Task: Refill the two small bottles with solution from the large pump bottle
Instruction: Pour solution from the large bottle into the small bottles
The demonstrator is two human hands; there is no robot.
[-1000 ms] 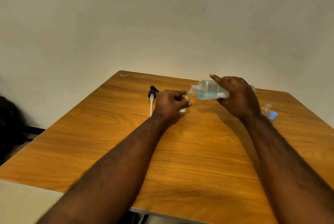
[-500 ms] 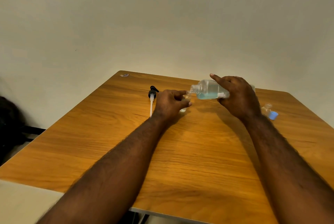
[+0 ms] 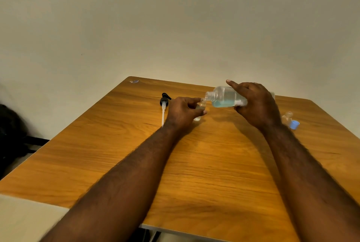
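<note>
Head view, right hand (image 3: 255,105) gripping large bottle (image 3: 224,95) tipped sideways, blue solution (image 3: 222,103) pooled low, open neck at mouth of small bottle (image 3: 200,106) pinched by left hand (image 3: 183,111) mid table (image 3: 214,163), pump head (image 3: 164,102) lying left, second small bottle (image 3: 287,117) and blue cap (image 3: 294,124) far right

Two hands are showing: one left hand (image 3: 183,113) and one right hand (image 3: 255,105). One large bottle (image 3: 224,96) is lying in the right hand. One small bottle (image 3: 201,105) is sitting in the left hand, and a second small bottle (image 3: 287,118) is standing just right of the right hand. One cap (image 3: 294,124) and one pump (image 3: 164,103) are lying on one bench (image 3: 214,163).
</note>
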